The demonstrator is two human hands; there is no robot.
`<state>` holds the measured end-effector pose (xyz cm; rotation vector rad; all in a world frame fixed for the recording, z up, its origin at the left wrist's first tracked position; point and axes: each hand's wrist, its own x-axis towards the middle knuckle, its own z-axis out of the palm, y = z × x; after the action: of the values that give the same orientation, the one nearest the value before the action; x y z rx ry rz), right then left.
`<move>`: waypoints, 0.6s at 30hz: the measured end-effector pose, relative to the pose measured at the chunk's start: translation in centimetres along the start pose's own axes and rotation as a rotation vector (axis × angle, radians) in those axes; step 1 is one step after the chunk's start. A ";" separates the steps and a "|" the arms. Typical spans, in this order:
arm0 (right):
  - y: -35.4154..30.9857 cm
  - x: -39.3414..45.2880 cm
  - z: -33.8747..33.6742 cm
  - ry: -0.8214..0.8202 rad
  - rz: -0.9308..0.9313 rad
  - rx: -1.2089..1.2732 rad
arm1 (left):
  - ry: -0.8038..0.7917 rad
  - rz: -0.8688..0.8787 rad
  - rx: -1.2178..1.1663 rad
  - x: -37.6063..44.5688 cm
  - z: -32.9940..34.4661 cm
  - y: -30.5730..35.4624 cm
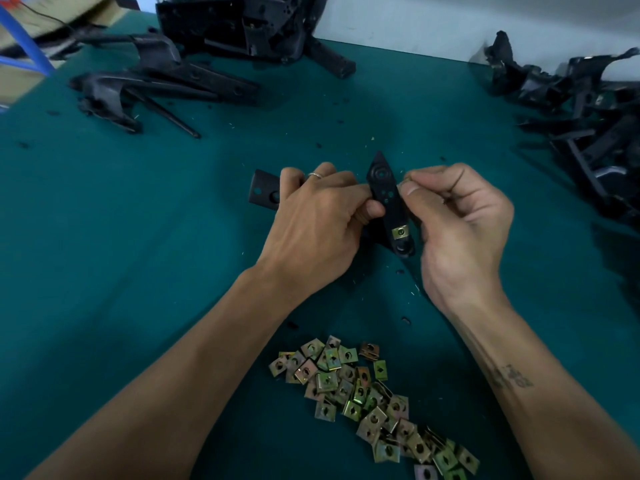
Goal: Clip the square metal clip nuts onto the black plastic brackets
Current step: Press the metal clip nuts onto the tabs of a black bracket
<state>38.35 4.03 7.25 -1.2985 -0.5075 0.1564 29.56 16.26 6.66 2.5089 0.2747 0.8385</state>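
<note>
Left hand [311, 220] gripping stiff, light black plastic bracket [386, 199] mid-table; right hand [457, 216] pinching small square metal clip nut [403, 184] at bracket's edge. Thin, slippery: hold by flat faces.

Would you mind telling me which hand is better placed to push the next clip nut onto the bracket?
Right. The right hand pinches a clip nut at the bracket edge; the left hand grips the bracket.

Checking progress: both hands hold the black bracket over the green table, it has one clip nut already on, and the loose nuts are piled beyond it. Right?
Not quite. The head view shows the pile of nuts nearer the person than the bracket, between the forearms. The rest holds.
</note>
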 end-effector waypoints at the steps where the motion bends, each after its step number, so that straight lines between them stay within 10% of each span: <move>1: 0.1 -0.4 0.2 0.021 0.025 0.039 | 0.008 -0.003 -0.018 0.0 0.0 0.0; 18: 0.9 -1.6 1.5 0.128 -0.007 0.134 | 0.016 0.019 0.004 0.0 0.0 -0.2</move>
<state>36.47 4.94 6.26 -1.1678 -0.3861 0.0990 29.52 16.47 6.56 2.5128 0.2588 0.8663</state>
